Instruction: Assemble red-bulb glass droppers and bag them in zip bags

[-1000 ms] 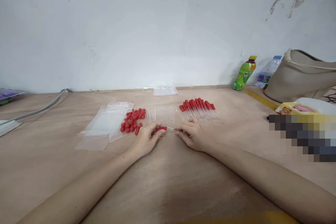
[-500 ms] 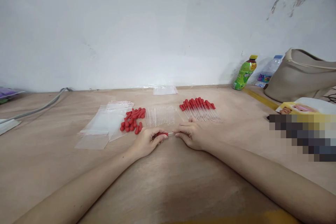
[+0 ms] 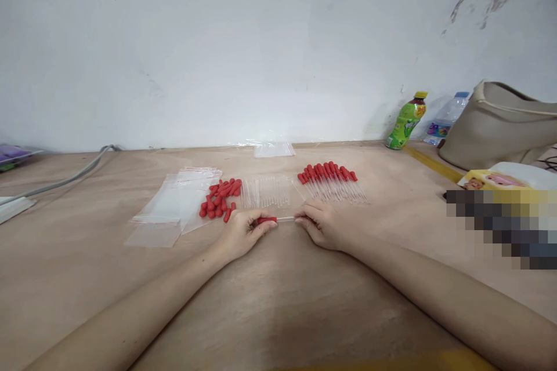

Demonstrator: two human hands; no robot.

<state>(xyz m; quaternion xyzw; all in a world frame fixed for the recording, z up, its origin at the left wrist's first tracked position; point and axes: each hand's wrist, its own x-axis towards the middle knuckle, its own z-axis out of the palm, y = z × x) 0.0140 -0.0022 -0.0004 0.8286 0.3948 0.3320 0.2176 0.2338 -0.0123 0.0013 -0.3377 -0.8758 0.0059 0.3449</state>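
Note:
Between thumb and fingers, my left hand (image 3: 245, 233) pinches a red rubber dropper bulb (image 3: 267, 220). A thin clear glass tube (image 3: 286, 219) runs from the bulb's open end to my right hand (image 3: 321, 225), whose fingertips are closed on its other end. Beyond my left hand lies a heap of loose red bulbs (image 3: 219, 200). Just behind the held tube, several bare glass tubes (image 3: 266, 192) lie side by side. To the right of them is a row of droppers (image 3: 333, 179) with red bulbs fitted, bulbs pointing away from me.
Clear zip bags (image 3: 161, 203) lie left of the bulbs, and another bag (image 3: 274, 151) lies by the wall. At the right stand a green bottle (image 3: 404, 123), a water bottle (image 3: 444, 122) and a beige bag (image 3: 487, 127). A grey cable (image 3: 78, 174) crosses the left side.
My right hand has slid a little to the right along the tube, so a longer stretch of glass shows between the hands. My left hand stays nearly still with the bulb.

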